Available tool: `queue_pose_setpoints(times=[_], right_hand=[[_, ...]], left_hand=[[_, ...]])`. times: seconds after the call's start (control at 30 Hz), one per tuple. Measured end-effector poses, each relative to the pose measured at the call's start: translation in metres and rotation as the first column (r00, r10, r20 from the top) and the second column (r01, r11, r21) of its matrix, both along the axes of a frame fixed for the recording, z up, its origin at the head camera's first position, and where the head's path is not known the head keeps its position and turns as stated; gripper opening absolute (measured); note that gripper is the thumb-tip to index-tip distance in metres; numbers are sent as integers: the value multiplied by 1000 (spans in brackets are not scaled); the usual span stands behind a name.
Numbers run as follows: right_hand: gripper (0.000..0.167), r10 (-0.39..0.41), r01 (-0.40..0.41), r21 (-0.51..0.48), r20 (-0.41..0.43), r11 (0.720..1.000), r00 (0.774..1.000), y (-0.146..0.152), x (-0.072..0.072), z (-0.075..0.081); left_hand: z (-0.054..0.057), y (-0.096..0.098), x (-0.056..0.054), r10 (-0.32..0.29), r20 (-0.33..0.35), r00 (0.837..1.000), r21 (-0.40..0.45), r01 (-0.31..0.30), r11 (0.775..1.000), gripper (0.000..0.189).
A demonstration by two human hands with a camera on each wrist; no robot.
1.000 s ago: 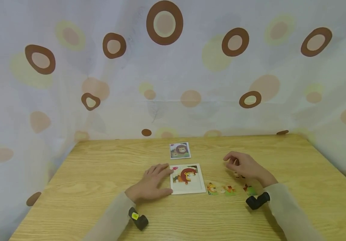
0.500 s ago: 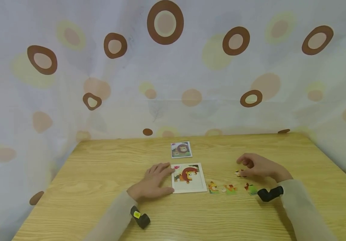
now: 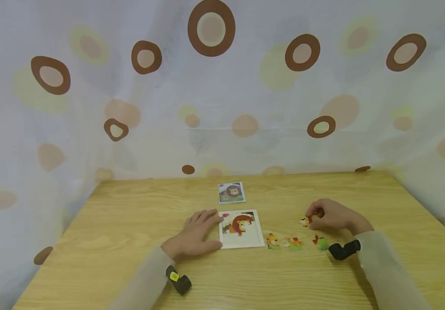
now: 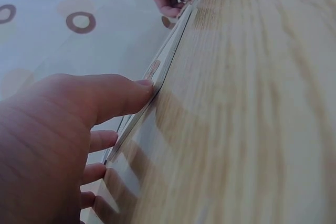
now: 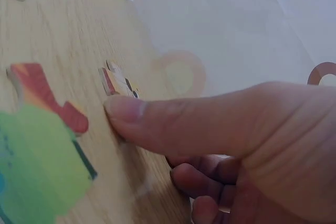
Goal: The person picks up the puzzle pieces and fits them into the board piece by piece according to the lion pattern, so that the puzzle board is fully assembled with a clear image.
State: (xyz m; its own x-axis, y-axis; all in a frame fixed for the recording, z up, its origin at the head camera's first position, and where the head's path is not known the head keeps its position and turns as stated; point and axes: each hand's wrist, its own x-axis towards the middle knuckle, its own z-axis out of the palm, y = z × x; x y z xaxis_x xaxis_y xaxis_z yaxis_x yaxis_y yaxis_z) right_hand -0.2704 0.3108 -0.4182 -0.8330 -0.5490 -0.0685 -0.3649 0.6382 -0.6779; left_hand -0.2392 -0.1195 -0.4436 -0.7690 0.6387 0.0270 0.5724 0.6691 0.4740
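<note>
My left hand (image 3: 195,234) rests along the left edge of a white puzzle tray (image 3: 251,240), its fingers stretched out. In the left wrist view the thumb (image 4: 123,95) touches the tray's side. Part of a lion picture (image 3: 241,224) is assembled inside the tray. Right of it, my right hand (image 3: 332,215) pinches a small puzzle piece (image 3: 304,221) between thumb and forefinger, low over the table. The right wrist view shows that piece's red and pale end (image 5: 116,81) beyond the thumb; the rest is hidden. A green and red puzzle piece (image 5: 42,156) lies close by.
An orange puzzle piece (image 3: 273,241), another orange one (image 3: 294,244) and the green one lie in a row right of the tray. Behind the tray is a lion picture card (image 3: 231,193). A spotted curtain (image 3: 214,146) hangs at the table's back edge.
My right hand has moved to the right, come down at the small puzzle piece and taken it between thumb and forefinger. My left hand has stayed at the tray.
</note>
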Motion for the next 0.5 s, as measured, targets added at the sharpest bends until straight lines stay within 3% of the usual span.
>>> queue_pose_setpoints(times=[0.37, 0.5], right_hand=[[20, -13, 10, -40, -64, 999, 998, -8, 0, -3], [12, -58, 54, -50, -78, 997, 995, -15, -2, -5]], left_hand=[[-1, 0, -1, -5, -10, 1000, -11, 5, 1000, 67], [0, -1, -1, -2, -12, 1000, -1, 2, 1000, 67]])
